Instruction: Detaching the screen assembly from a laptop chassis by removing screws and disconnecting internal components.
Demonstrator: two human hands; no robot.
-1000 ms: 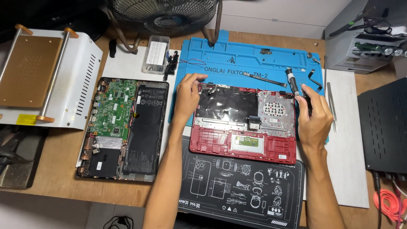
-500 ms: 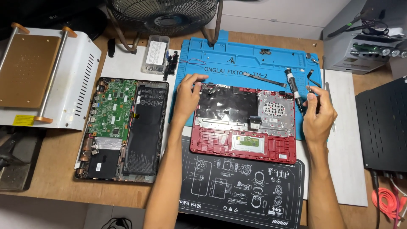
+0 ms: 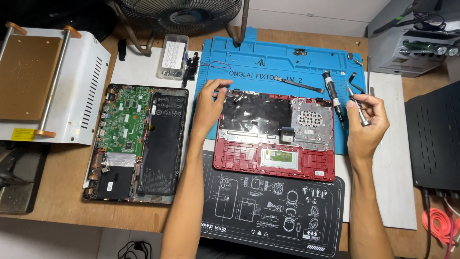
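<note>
The left hand (image 3: 209, 106) rests on the upper left corner of the red case (image 3: 275, 132), fingers curled and pinching at its top edge. The right hand (image 3: 366, 125) is closed around a small screwdriver (image 3: 358, 106), held right of the case, above the white sheet (image 3: 390, 158). Another screwdriver (image 3: 333, 96) lies on the blue mat (image 3: 278, 60) between hand and case. At centre left sits the opened laptop base (image 3: 136, 141); a black mat (image 3: 273, 204) lies below the case.

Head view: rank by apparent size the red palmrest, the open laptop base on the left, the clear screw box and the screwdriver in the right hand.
1. Red palmrest and laptop base: look alike in size, so unranked
2. Screw box
3. Screwdriver held by the right hand
</note>
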